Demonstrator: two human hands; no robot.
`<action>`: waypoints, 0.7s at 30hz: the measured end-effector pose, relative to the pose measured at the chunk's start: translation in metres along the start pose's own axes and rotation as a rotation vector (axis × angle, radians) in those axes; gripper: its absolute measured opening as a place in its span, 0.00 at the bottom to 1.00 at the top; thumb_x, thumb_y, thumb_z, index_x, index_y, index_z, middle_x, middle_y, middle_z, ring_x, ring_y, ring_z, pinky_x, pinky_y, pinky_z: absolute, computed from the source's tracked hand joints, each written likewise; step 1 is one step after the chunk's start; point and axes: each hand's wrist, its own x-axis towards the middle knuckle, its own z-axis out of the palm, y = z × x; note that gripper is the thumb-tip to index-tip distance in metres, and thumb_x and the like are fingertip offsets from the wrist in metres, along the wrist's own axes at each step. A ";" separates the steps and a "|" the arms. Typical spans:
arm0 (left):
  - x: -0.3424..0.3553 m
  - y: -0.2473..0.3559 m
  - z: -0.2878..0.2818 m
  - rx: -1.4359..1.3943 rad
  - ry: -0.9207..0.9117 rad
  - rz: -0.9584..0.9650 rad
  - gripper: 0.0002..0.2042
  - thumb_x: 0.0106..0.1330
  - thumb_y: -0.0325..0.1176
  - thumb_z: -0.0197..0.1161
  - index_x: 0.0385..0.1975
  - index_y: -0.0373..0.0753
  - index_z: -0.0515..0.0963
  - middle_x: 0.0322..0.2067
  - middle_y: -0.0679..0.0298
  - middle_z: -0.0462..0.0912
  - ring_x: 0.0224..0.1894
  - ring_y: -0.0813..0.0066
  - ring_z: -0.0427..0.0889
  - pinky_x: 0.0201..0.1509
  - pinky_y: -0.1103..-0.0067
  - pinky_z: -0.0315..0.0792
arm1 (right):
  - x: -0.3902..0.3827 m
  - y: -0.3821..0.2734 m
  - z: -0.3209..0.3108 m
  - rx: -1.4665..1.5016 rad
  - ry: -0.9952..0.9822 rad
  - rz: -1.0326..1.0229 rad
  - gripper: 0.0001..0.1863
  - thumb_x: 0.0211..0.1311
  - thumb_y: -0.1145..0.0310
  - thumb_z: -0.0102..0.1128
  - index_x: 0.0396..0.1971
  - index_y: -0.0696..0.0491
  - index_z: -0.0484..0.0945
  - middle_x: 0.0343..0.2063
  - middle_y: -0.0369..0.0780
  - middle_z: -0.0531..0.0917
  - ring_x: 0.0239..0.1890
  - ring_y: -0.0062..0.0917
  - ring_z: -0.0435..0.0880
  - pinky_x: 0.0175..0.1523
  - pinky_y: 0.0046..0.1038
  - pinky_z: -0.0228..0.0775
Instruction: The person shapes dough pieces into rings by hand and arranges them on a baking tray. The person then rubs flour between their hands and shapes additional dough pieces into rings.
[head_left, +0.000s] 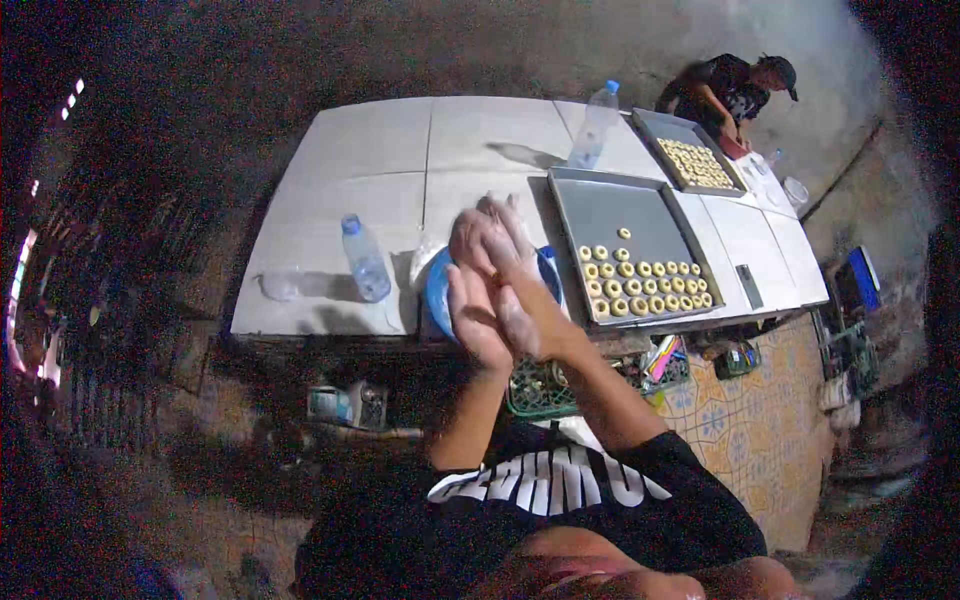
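My left hand (474, 318) and my right hand (512, 262) are pressed palm to palm over a blue bowl (436, 292) at the table's near edge. Pale, flour-like powder coats the fingers. Both hands are closed against each other, and whatever lies between the palms is hidden. They also cover most of the bowl's inside. Just to their right is a grey metal baking tray (612, 208). Rows of small ring-shaped dough pieces (620, 307) fill its near part, with one piece set apart farther up.
A clear bottle (368, 268) and a clear plastic cup-like thing (281, 285) stand on the white table (370, 140) at left. Another bottle (595, 130) is behind the tray. At far right, a person (735, 95) works beside a second tray (658, 126). A phone (750, 286) lies right.
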 end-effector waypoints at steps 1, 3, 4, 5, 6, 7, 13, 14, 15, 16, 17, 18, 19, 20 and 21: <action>0.002 0.008 -0.010 0.011 0.057 0.013 0.31 0.78 0.52 0.37 0.76 0.43 0.48 0.75 0.59 0.53 0.77 0.60 0.51 0.78 0.62 0.44 | -0.007 0.000 0.010 0.053 -0.050 -0.073 0.47 0.68 0.28 0.26 0.74 0.50 0.56 0.76 0.54 0.44 0.76 0.60 0.38 0.75 0.57 0.33; -0.006 0.010 -0.010 0.172 -0.054 0.197 0.31 0.79 0.50 0.41 0.73 0.34 0.53 0.74 0.54 0.55 0.76 0.62 0.53 0.78 0.68 0.46 | -0.020 -0.017 0.015 0.165 -0.103 -0.021 0.47 0.68 0.29 0.26 0.74 0.50 0.57 0.76 0.54 0.44 0.77 0.59 0.36 0.75 0.57 0.30; -0.016 0.008 -0.003 0.287 -0.167 0.349 0.31 0.79 0.50 0.40 0.73 0.34 0.52 0.74 0.54 0.56 0.76 0.64 0.54 0.78 0.68 0.47 | -0.017 -0.024 0.011 0.155 -0.097 -0.078 0.43 0.69 0.33 0.30 0.74 0.48 0.57 0.76 0.53 0.44 0.77 0.58 0.35 0.75 0.57 0.31; -0.028 0.003 0.006 0.250 -0.059 0.231 0.31 0.79 0.49 0.40 0.73 0.34 0.52 0.73 0.54 0.57 0.76 0.64 0.54 0.78 0.68 0.47 | -0.014 -0.028 0.003 0.160 -0.112 -0.089 0.43 0.69 0.33 0.30 0.74 0.48 0.57 0.76 0.53 0.44 0.77 0.58 0.35 0.75 0.57 0.31; -0.037 -0.001 0.016 0.219 0.057 0.122 0.31 0.79 0.49 0.40 0.74 0.35 0.52 0.73 0.54 0.57 0.76 0.64 0.54 0.78 0.68 0.47 | -0.009 -0.026 -0.002 0.106 -0.108 -0.083 0.41 0.68 0.37 0.34 0.74 0.46 0.57 0.76 0.53 0.44 0.77 0.58 0.35 0.76 0.58 0.30; -0.046 -0.006 0.032 0.173 0.160 -0.004 0.31 0.79 0.49 0.40 0.74 0.35 0.52 0.73 0.55 0.58 0.75 0.65 0.55 0.78 0.68 0.48 | -0.005 -0.026 -0.014 0.036 -0.088 -0.068 0.39 0.68 0.40 0.38 0.74 0.45 0.57 0.76 0.53 0.45 0.77 0.57 0.35 0.76 0.58 0.29; -0.071 0.007 0.035 -0.353 0.069 -0.243 0.35 0.76 0.57 0.38 0.77 0.43 0.45 0.76 0.62 0.50 0.76 0.60 0.53 0.79 0.63 0.44 | -0.046 -0.036 -0.027 -0.175 -0.256 -0.122 0.40 0.65 0.40 0.46 0.73 0.44 0.59 0.75 0.54 0.48 0.78 0.56 0.36 0.77 0.58 0.25; -0.081 0.003 0.033 -0.376 0.074 -0.259 0.35 0.76 0.57 0.38 0.77 0.44 0.45 0.76 0.62 0.50 0.76 0.59 0.53 0.79 0.62 0.44 | -0.062 -0.039 -0.026 -0.213 -0.277 -0.147 0.42 0.65 0.36 0.44 0.73 0.45 0.60 0.75 0.53 0.48 0.77 0.56 0.38 0.76 0.58 0.25; -0.094 0.001 0.036 -0.375 0.094 -0.270 0.35 0.76 0.57 0.38 0.77 0.44 0.45 0.76 0.62 0.50 0.76 0.59 0.53 0.79 0.62 0.44 | -0.077 -0.048 -0.026 -0.141 -0.276 -0.148 0.42 0.65 0.34 0.40 0.73 0.44 0.60 0.75 0.52 0.49 0.77 0.57 0.38 0.76 0.59 0.24; -0.107 -0.002 0.040 -0.318 0.144 -0.280 0.35 0.76 0.58 0.38 0.77 0.45 0.45 0.76 0.62 0.50 0.76 0.59 0.53 0.79 0.62 0.44 | -0.089 -0.056 -0.030 -0.093 -0.271 -0.116 0.42 0.66 0.33 0.37 0.73 0.44 0.60 0.75 0.52 0.49 0.77 0.57 0.38 0.76 0.59 0.23; -0.121 -0.008 0.047 -0.245 0.196 -0.282 0.35 0.76 0.58 0.38 0.77 0.45 0.45 0.76 0.62 0.50 0.76 0.59 0.53 0.79 0.62 0.45 | -0.098 -0.063 -0.035 -0.046 -0.265 -0.084 0.42 0.66 0.32 0.35 0.73 0.43 0.60 0.75 0.52 0.49 0.77 0.57 0.38 0.75 0.60 0.23; -0.134 -0.018 0.055 -0.099 0.280 -0.295 0.36 0.76 0.58 0.38 0.77 0.45 0.45 0.77 0.62 0.50 0.76 0.59 0.53 0.79 0.62 0.45 | -0.107 -0.058 -0.040 -0.039 -0.218 -0.064 0.41 0.67 0.34 0.34 0.73 0.43 0.60 0.75 0.52 0.49 0.77 0.56 0.38 0.76 0.59 0.22; -0.147 -0.026 0.058 0.087 0.342 -0.300 0.36 0.76 0.58 0.38 0.77 0.46 0.45 0.77 0.62 0.49 0.77 0.59 0.53 0.79 0.62 0.45 | -0.114 -0.055 -0.041 -0.071 -0.169 -0.021 0.39 0.68 0.37 0.36 0.73 0.44 0.60 0.75 0.52 0.50 0.77 0.56 0.38 0.76 0.57 0.22; -0.160 -0.030 0.058 0.264 0.391 -0.309 0.36 0.75 0.59 0.38 0.77 0.46 0.45 0.77 0.62 0.49 0.77 0.59 0.52 0.79 0.62 0.45 | -0.117 -0.051 -0.041 -0.054 -0.121 -0.032 0.38 0.69 0.39 0.37 0.73 0.44 0.60 0.75 0.52 0.50 0.77 0.55 0.38 0.76 0.56 0.22; -0.171 -0.039 0.053 0.265 0.344 -0.287 0.36 0.75 0.59 0.38 0.77 0.47 0.45 0.77 0.62 0.49 0.77 0.59 0.52 0.79 0.62 0.46 | -0.119 -0.048 -0.043 -0.049 -0.067 -0.035 0.36 0.70 0.41 0.38 0.73 0.45 0.60 0.75 0.52 0.50 0.78 0.55 0.38 0.77 0.55 0.22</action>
